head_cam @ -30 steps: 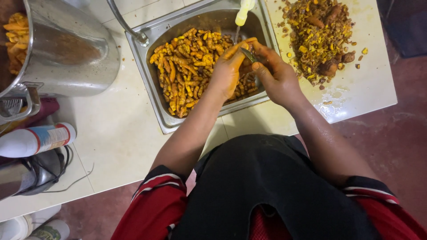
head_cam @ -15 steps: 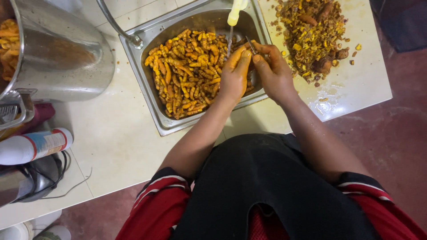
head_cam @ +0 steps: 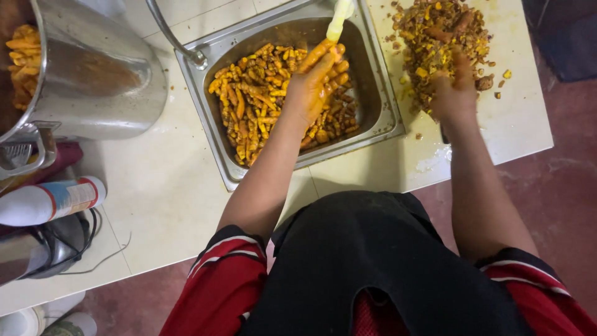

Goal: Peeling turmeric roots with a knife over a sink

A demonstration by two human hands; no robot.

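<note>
Lit evenly and brightly from above. Showed soft glare on the large shiny steel pot [head_cam: 93, 74], faint shadows along the cream tiled counter's [head_cam: 161, 205] near edge, motion-blurred right hand [head_cam: 453, 93], bowed picture corners.

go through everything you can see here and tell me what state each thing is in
Left hand: over the sink, gripping an orange root.
Right hand: blurred, on the peel pile.
Sink: part-filled with orange roots.
Steel pot: upright, open.
Spray can: lying on its side.

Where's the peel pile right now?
Head view, upper right: the peel pile lies on the counter right of the sink, under the right hand.
</note>
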